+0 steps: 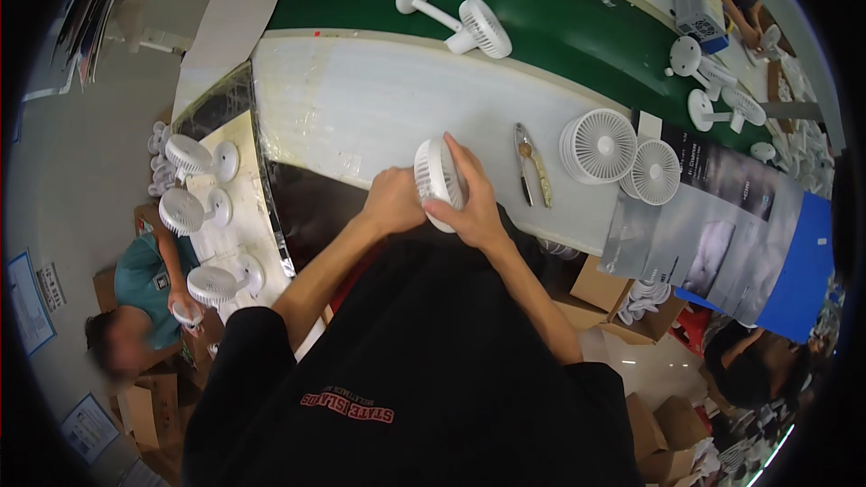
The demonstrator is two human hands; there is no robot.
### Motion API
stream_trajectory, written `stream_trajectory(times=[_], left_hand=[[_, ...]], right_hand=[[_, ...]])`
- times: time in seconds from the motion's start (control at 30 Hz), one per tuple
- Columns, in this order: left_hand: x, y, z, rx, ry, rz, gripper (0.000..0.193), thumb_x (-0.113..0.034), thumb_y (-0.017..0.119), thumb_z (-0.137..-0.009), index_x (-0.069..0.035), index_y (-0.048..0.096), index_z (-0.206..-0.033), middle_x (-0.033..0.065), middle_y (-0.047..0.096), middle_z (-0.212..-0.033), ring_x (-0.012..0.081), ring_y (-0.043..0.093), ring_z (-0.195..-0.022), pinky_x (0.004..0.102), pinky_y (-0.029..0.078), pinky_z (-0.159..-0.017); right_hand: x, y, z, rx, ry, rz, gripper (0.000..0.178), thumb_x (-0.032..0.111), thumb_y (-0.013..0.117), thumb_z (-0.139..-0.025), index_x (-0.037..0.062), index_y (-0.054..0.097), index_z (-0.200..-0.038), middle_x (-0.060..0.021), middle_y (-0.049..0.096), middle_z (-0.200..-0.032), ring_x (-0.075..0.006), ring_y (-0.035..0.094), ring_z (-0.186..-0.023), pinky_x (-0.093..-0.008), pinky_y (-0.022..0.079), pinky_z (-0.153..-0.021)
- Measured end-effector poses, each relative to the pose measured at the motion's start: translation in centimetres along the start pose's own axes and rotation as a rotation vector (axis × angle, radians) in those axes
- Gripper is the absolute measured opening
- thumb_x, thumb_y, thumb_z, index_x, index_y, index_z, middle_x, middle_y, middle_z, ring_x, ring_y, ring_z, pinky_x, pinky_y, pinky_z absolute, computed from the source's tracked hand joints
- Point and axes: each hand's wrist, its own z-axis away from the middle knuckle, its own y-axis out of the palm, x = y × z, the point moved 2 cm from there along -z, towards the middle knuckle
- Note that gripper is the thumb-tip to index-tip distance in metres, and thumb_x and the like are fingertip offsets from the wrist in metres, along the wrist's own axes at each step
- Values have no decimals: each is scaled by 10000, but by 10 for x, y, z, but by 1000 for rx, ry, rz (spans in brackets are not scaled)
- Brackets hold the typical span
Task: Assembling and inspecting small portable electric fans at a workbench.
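Observation:
Between my hands, above the near edge of the white worktop, is a round white fan head with a slotted grille, turned partly edge-on. My left hand is closed against its left side, its fingertips partly hidden. My right hand grips the right side, fingers along the rim and thumb across the lower front. To the right on the worktop lies a pair of pliers with parted handles. Farther right stand a stack of round white fan grilles and another round grille.
A white fan lies on the green conveyor belt beyond the worktop. Several assembled fans stand on the left-hand table. A co-worker sits at left. Grey printed sheets cover the right end; cardboard boxes stand below.

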Motion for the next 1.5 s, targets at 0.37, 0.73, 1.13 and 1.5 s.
stream_trajectory(times=[0.37, 0.73, 1.13, 1.5], left_hand=[[7, -17, 37, -285, -90, -110, 231, -206, 699, -698, -19, 655, -826, 162, 666, -733, 366, 613, -588, 401, 481, -553], [6, 23, 155, -486, -539, 77, 288, -190, 725, -667, 17, 656, -854, 195, 667, -788, 379, 570, -603, 402, 469, -601], [20, -11, 156, -464, -191, 193, 287, -165, 723, -650, 24, 640, -849, 179, 658, -748, 348, 579, -586, 382, 456, -585], [94, -86, 184, -642, 235, 673, 762, -182, 807, -606, 35, 529, -1282, 179, 620, -1206, 288, 598, -1050, 391, 456, -939]], right_hand=[[-6, -77, 39, -299, 157, -748, 865, 370, 663, -797, 49, 275, -1500, -223, 374, -1465, -388, 390, -1326, -466, 336, -1099], [-18, -21, 51, 223, 550, -1445, 1014, 758, 543, -785, 73, 288, -1487, -281, 403, -1425, -449, 447, -1272, -598, 359, -1055], [42, 54, 37, 116, 572, -742, 408, 81, 551, -929, 7, 448, -1317, -143, 583, -1124, -191, 583, -982, -336, 477, -901], [132, 129, 30, 50, 365, -871, 587, -122, 565, -839, 9, 324, -1357, -189, 587, -1132, -231, 610, -1014, -316, 516, -881]])
